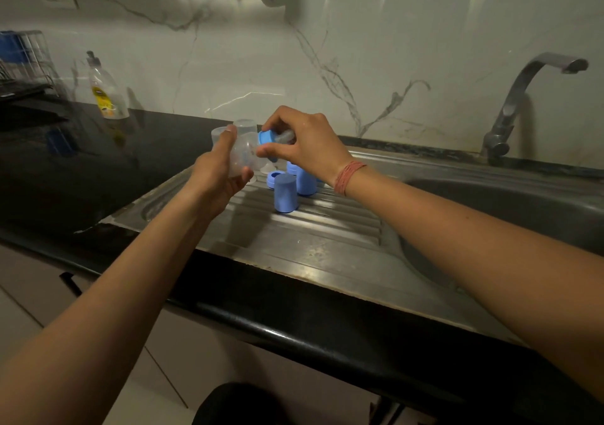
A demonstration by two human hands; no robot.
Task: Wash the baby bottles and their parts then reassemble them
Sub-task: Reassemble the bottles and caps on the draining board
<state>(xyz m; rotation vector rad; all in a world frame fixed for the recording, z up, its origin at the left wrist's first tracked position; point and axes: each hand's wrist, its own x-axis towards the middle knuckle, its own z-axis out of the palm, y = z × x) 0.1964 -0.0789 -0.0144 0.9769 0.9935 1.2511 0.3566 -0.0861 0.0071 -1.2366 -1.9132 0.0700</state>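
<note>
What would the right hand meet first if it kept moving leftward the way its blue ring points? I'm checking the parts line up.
The right hand pinches a blue screw ring with a clear teat. Straight on lies the neck of the clear plastic bottle gripped by the left hand; they look nearly touching, though depth is uncertain.

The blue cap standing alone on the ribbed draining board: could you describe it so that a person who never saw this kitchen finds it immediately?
Start at the steel draining board left of the sink basin. Under the two hands sits a cluster of blue bottle parts. The blue cap is the one nearest the front edge: an opaque, plain cylinder standing mouth down, taller than the low blue ring behind it.
</note>
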